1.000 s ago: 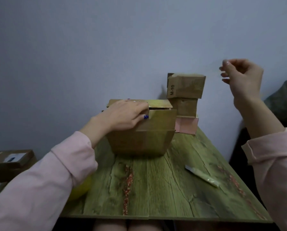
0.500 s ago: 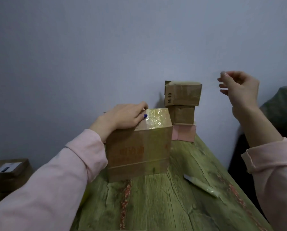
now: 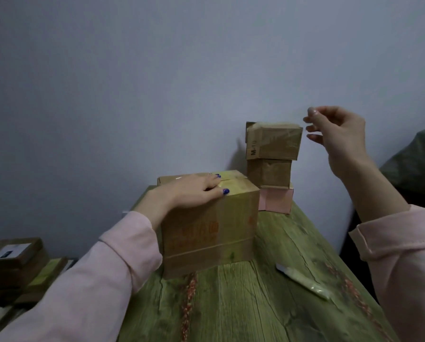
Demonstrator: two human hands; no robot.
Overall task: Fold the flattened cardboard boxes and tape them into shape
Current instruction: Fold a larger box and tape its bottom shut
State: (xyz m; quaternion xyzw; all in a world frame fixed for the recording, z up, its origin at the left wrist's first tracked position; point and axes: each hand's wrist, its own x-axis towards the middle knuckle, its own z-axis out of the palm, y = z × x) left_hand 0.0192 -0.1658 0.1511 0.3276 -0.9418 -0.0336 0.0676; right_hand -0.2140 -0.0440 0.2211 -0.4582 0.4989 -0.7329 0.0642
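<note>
Tipped upright since a second ago, the box (image 3: 209,225) sits under my flat left hand (image 3: 191,191). It is probably light, stiff cardboard, best gripped at the edges. Raised at far right, my right hand (image 3: 339,134) pinches; what, I cannot tell.

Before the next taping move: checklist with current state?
1. Left hand presses flat on the box top: ok.
2. Flaps closed, seam showing beside the fingers: ok.
3. Box sits flat on the table: ok.
4. Tape in the right hand: cannot tell. Thumb and forefinger are pinched, but no strip shows clearly.
5. Seam already taped: cannot tell.
6. Stack behind the box is upright: ok.
</note>
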